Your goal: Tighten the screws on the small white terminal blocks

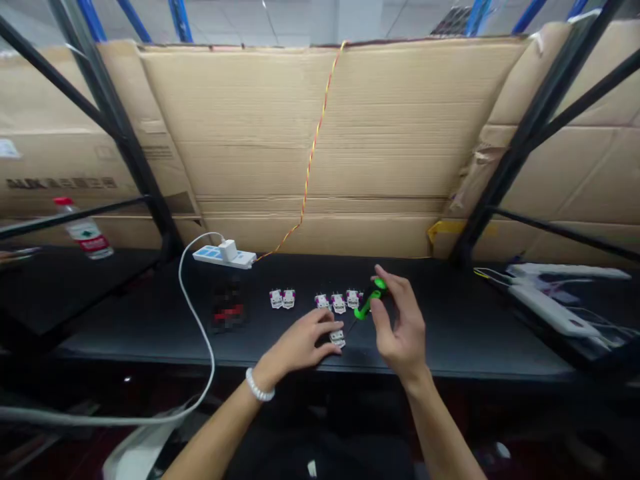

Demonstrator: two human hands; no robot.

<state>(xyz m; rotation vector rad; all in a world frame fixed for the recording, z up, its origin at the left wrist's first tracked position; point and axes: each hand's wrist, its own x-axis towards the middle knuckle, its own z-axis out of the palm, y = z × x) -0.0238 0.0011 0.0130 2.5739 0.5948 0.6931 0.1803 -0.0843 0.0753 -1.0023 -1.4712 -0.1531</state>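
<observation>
Near the front edge of the black table, my left hand (pixel 307 340) steadies a small white plastic part (pixel 337 339) between thumb and fingers. To its right, my right hand (pixel 403 327) grips a green and black screwdriver (pixel 367 301). The thin shaft slants down to the left, its tip close to the white part; whether it touches I cannot tell. Just behind my hands stand similar white and purple parts (pixel 339 303) in a short row, one partly hidden by my left fingers. A pair of the same white and purple parts (pixel 283 299) sits farther left.
A white power strip (pixel 243 259) with a plugged-in charger lies at the back left, its white cable (pixel 204 333) looping over the front edge. A blurred black and red object (pixel 229 310) is nearby. Black rack posts (pixel 520 153) flank the table, and cardboard (pixel 320 133) walls the back.
</observation>
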